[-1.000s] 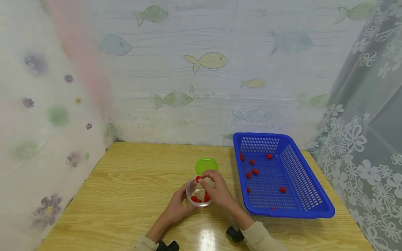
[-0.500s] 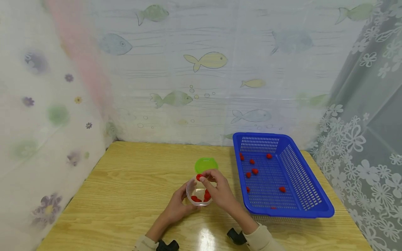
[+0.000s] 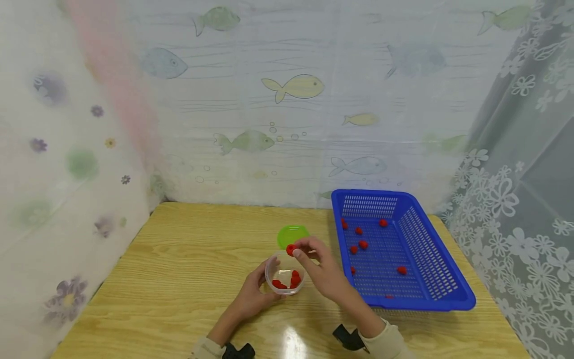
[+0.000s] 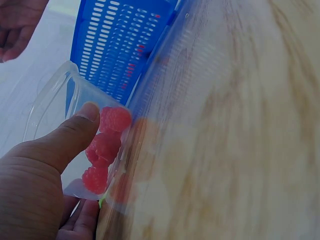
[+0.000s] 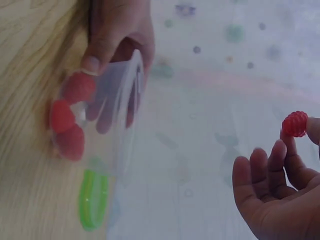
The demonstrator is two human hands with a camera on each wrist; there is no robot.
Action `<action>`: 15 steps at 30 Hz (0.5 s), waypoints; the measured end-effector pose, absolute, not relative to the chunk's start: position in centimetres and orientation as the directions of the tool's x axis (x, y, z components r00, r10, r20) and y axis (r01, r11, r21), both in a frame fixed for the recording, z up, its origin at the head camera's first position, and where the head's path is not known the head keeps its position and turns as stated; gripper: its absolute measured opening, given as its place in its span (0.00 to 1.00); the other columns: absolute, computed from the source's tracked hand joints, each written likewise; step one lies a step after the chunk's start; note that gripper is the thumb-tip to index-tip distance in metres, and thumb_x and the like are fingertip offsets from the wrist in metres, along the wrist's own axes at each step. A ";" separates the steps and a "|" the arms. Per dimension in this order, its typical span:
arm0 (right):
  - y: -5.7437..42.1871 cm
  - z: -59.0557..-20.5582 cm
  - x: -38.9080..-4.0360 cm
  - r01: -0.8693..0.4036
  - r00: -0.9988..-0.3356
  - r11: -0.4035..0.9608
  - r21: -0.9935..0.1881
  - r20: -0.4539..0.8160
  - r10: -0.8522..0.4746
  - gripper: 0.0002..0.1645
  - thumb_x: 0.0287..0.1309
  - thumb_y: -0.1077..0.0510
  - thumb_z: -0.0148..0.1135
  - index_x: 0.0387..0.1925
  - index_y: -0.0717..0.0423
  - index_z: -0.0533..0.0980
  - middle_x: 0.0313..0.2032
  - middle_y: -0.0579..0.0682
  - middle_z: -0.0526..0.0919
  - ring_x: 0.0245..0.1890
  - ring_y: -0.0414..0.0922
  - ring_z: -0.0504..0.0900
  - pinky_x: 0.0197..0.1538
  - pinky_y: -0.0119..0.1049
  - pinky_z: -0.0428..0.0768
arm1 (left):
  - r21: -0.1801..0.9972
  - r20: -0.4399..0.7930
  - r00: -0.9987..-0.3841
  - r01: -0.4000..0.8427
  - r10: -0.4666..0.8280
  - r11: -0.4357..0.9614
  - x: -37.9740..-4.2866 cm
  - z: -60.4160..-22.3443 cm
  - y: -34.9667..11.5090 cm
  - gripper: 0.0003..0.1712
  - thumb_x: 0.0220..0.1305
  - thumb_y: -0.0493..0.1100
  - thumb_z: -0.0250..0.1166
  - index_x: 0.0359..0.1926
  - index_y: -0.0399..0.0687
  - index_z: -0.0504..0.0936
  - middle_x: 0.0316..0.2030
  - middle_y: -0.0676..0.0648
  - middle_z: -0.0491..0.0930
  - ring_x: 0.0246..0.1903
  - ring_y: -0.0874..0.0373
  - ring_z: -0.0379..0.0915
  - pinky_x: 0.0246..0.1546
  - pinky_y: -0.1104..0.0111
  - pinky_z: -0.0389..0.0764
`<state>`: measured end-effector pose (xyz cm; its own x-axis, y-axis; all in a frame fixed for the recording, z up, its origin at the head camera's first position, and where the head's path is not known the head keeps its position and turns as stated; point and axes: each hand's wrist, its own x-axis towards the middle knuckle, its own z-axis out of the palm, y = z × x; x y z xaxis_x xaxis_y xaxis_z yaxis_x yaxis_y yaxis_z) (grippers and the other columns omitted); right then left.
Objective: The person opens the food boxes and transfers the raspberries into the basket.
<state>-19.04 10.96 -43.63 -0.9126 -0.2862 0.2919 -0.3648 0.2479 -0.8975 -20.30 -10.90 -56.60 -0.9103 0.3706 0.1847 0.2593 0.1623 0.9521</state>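
Note:
My left hand (image 3: 254, 294) grips a clear plastic tub (image 3: 270, 273) round its side, thumb in front and fingers behind. Several red raspberries (image 4: 102, 147) lie on the tub's bottom, seen through its wall in both wrist views. Between thumb and index finger, my right hand (image 3: 325, 271) pinches one raspberry (image 5: 295, 124), held above the tub's far right rim. The other fingers of that hand are loosely bent, as the right wrist view shows.
A round green lid (image 3: 287, 234) lies on the wooden table (image 3: 179, 264) just behind the tub. To the right stands a blue slotted basket (image 3: 453, 269) with several raspberries (image 3: 363, 245) scattered over its floor. Fish-patterned sheeting (image 3: 291, 124) hangs behind the table.
My right hand has drawn up and to the right from over the tub's opening, the raspberry still in its pinch. The left hand and tub have stayed put.

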 end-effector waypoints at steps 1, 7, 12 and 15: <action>11.2 -43.3 -19.0 -0.356 -0.914 0.251 -0.900 0.280 -0.293 0.11 0.74 0.57 0.57 0.50 0.59 0.79 0.46 0.52 0.83 0.49 0.48 0.79 0.56 0.41 0.80 | 0.951 0.185 -0.911 0.260 0.370 0.166 -20.3 -56.6 -10.9 0.54 0.52 0.38 0.80 0.76 0.41 0.61 0.69 0.39 0.72 0.69 0.44 0.68 0.68 0.70 0.69; 12.8 -41.8 -19.0 -0.425 -0.886 0.264 -0.866 0.338 -0.319 0.10 0.75 0.58 0.55 0.50 0.58 0.79 0.44 0.50 0.83 0.46 0.41 0.80 0.52 0.35 0.82 | 0.956 0.161 -0.918 0.236 0.364 0.174 -20.2 -56.4 -10.8 0.54 0.51 0.39 0.80 0.76 0.42 0.62 0.69 0.40 0.71 0.69 0.45 0.67 0.67 0.73 0.68; 14.5 -40.3 -18.6 -0.488 -0.856 0.256 -0.834 0.401 -0.327 0.09 0.75 0.60 0.54 0.50 0.55 0.78 0.44 0.49 0.83 0.47 0.40 0.81 0.51 0.35 0.83 | 0.957 0.145 -0.924 0.222 0.355 0.187 -20.2 -56.4 -10.7 0.55 0.50 0.39 0.80 0.76 0.43 0.62 0.69 0.41 0.72 0.69 0.46 0.67 0.67 0.75 0.67; 15.4 -39.5 -18.5 -0.508 -0.848 0.268 -0.818 0.422 -0.321 0.09 0.75 0.60 0.54 0.50 0.55 0.78 0.44 0.49 0.82 0.46 0.40 0.81 0.50 0.35 0.82 | 0.957 0.150 -0.923 0.226 0.355 0.183 -20.2 -56.4 -10.7 0.55 0.50 0.38 0.80 0.76 0.44 0.62 0.69 0.41 0.72 0.69 0.46 0.68 0.67 0.75 0.67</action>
